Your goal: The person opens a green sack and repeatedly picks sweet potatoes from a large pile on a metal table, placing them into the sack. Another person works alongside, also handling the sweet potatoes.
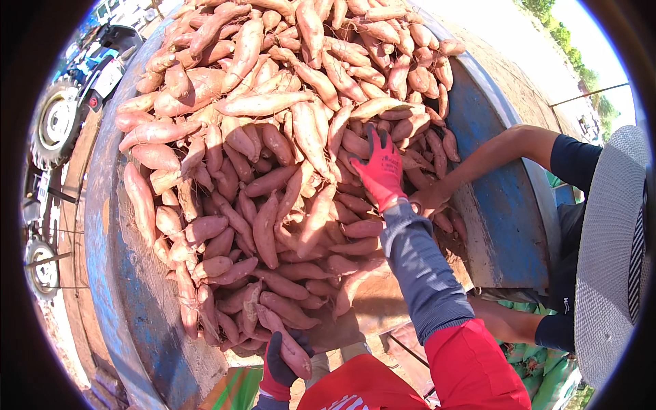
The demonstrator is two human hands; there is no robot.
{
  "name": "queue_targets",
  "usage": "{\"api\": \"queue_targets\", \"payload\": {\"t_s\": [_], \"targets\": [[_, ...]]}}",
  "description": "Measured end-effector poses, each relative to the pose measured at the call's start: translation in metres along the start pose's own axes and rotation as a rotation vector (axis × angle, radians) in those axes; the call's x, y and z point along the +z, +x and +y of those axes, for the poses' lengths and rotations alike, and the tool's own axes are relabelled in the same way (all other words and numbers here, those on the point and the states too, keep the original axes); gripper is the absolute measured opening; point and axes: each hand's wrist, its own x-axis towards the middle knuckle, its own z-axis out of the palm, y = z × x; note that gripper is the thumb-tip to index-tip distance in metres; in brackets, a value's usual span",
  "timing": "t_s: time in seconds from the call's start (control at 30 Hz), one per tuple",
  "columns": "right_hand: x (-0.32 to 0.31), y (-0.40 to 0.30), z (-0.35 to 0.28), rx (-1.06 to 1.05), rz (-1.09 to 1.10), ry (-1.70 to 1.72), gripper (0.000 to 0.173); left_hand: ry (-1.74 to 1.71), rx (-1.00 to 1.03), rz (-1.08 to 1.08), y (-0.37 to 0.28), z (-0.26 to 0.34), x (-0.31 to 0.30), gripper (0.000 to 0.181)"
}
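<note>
A large heap of reddish sweet potatoes (266, 225) lies in a blue metal trailer bed. My left hand (279, 361), in a red glove with dark fingers, grips one sweet potato (287, 346) at the near edge of the heap. Reaching out over the heap, my right hand (380, 169), gloved the same way, has its fingers spread on the sweet potatoes at the right of the middle. Whether it grasps one of them cannot be told.
At the right, a co-worker in a pale woven hat (607, 251) reaches a bare hand (430, 197) into the heap close beside my right wrist. Worn blue trailer walls (110, 246) rise at both sides. A tractor wheel (56, 123) stands beyond the left wall; green sacks (551, 376) lie at lower right.
</note>
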Motion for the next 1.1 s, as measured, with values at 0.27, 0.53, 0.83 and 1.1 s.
{"api": "queue_targets", "payload": {"t_s": [0.27,0.53,0.83,1.1], "targets": [[0.005,-0.081,-0.001,0.365,-0.560,0.580,0.062,0.050,0.007,0.040,0.013,-0.006,-0.004,0.051],[-0.065,-0.164,-0.035,0.438,-0.392,-0.031,0.059,-0.019,0.078,-0.020,0.038,0.014,0.027,0.050],[0.034,0.019,-0.106,0.057,-0.360,-0.046,0.096,-0.133,-0.012,-0.065,0.019,0.002,0.009,0.049],[-0.021,-0.103,-0.062,0.369,-0.498,0.429,0.079,-0.072,0.098,-0.143,0.016,0.003,0.014,0.058]]}}
